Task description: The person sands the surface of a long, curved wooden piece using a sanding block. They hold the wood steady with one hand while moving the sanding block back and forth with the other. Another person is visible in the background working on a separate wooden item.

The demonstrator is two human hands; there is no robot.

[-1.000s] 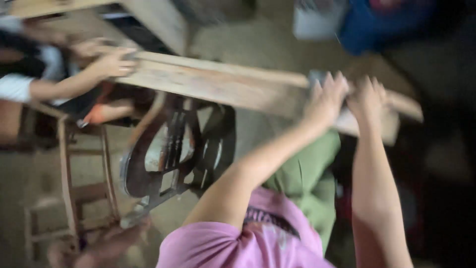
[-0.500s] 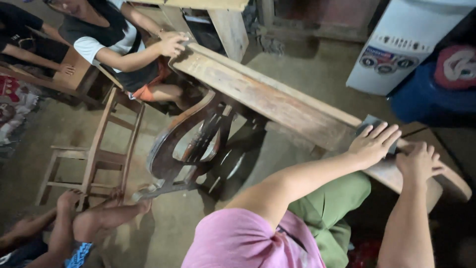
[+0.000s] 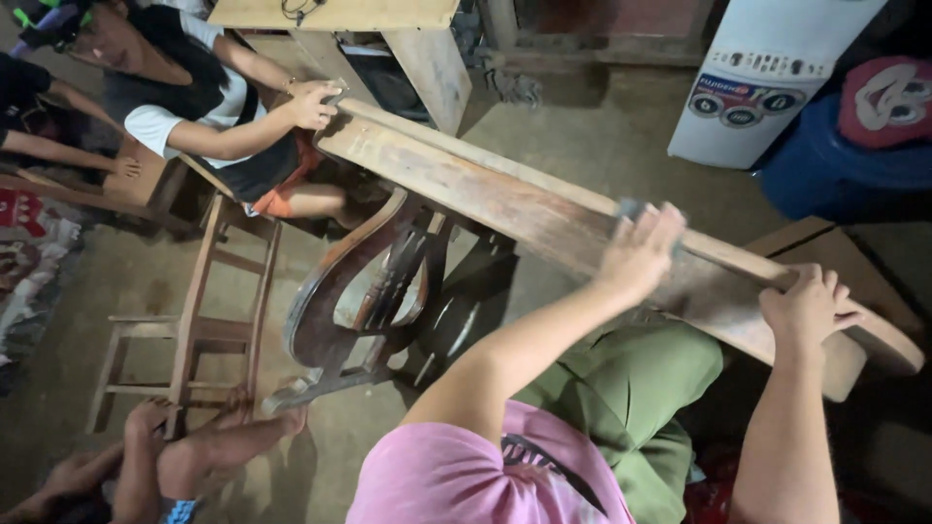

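Observation:
A long worn wooden plank point(image 3: 485, 189) runs slantwise from upper left to lower right. My left hand point(image 3: 643, 254) lies flat on it, pressing a small grey sanding pad point(image 3: 629, 208) whose edge shows beyond my fingertips. My right hand point(image 3: 808, 309) grips the plank's near edge close to its rounded end. At the far end another person's hand point(image 3: 313, 105) rests on the plank. My green trousers point(image 3: 621, 378) are below the plank.
A dark curved wooden chair frame point(image 3: 330, 291) lies under the plank, with a light wooden stool point(image 3: 194, 320) beside it. Someone's bare feet point(image 3: 194, 451) rest at lower left. A wooden table point(image 3: 408, 39), a white appliance point(image 3: 767, 78) and a blue barrel point(image 3: 845, 165) stand behind.
My left hand has slid with the pad up the plank, away from my right hand. My right hand has kept its place at the near end. The view has steadied.

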